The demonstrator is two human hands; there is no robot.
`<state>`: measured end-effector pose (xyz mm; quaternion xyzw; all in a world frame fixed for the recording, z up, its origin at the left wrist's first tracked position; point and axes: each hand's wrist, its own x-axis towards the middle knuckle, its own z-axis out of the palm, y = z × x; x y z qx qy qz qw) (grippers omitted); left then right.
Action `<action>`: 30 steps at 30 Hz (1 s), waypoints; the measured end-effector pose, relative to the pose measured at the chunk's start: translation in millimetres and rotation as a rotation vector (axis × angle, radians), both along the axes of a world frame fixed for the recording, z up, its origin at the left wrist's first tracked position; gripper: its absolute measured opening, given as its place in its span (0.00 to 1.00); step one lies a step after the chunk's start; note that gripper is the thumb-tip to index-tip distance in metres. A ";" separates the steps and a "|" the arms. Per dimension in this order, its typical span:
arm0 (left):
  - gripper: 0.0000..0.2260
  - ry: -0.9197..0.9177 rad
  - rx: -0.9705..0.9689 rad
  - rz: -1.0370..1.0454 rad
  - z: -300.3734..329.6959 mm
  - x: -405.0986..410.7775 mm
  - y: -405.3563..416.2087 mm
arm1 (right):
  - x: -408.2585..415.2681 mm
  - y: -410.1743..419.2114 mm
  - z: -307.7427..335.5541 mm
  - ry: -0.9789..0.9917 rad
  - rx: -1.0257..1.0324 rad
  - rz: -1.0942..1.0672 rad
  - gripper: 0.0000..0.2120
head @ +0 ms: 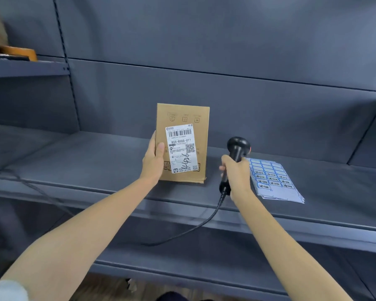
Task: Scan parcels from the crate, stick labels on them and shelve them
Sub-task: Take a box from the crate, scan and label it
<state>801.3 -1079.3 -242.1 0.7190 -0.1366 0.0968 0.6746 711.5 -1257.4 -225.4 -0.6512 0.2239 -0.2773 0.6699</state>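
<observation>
Brown parcel (182, 118) upright (white label facing out) on shelf (96, 161).

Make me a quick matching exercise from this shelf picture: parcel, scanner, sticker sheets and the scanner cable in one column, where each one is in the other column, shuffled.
Things:
1. cardboard parcel
2. barcode scanner
3. label sheets
4. scanner cable

Places:
A. lying flat on the shelf, at the right
B. gripped by the right hand
C. hanging below the shelf's front edge
D. held upright by the left hand

Pairs: 1-D, 2-B, 3-A, 4-C
</observation>
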 end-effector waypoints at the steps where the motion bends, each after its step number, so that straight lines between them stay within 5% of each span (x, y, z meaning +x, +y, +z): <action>1: 0.21 0.002 0.004 0.002 0.9 1.1 0.4 | -6.8 4.2 2.9 -0.045 0.037 0.029 0.06; 10: 0.19 -0.028 -0.003 -0.043 -1.6 -1.8 -1.9 | -49.3 55.8 -1.5 -0.173 -0.045 0.299 0.06; 30: 0.16 -0.019 0.026 -0.099 5.0 -14.1 2.5 | -64.6 65.3 -16.2 -0.166 -0.213 0.308 0.03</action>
